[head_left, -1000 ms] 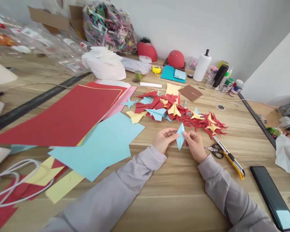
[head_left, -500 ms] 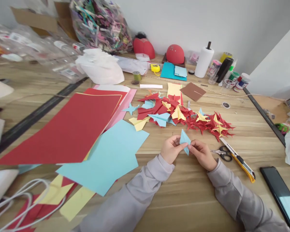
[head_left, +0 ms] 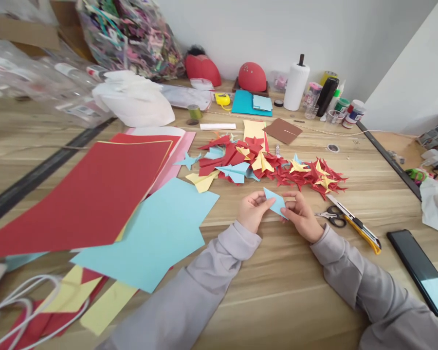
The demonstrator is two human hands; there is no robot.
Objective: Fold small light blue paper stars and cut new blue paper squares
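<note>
At the near left, loops of white cable [head_left: 39,277] lie beside paper scraps. Next, a large red sheet [head_left: 91,194] overlaps a light blue sheet [head_left: 156,233] on the wooden tabletop [head_left: 277,296]. Further right, on the far side of the hands, a heap of folded paper shapes [head_left: 229,155], mostly red with some yellow and blue, stretches to the right.

The left hand [head_left: 251,211] pinches the left side of a small folded blue paper [head_left: 275,201], its thumb flat on the face. The paper is held between the hands, just to the near side of the heap, slanting from far left down to near right. It should be very light and not slippery, fairly stiff where layered but soft at the points, which could bend or crumple. A flat pinch over the layered middle, or along a creased edge, would suit it best.

The right hand [head_left: 302,216] has its thumb and fingers closed on the near right corner in a light grip. Right of it are scissors [head_left: 327,214], then a yellow-handled cutter [head_left: 361,231] and a phone [head_left: 419,272] at the near right.
</note>
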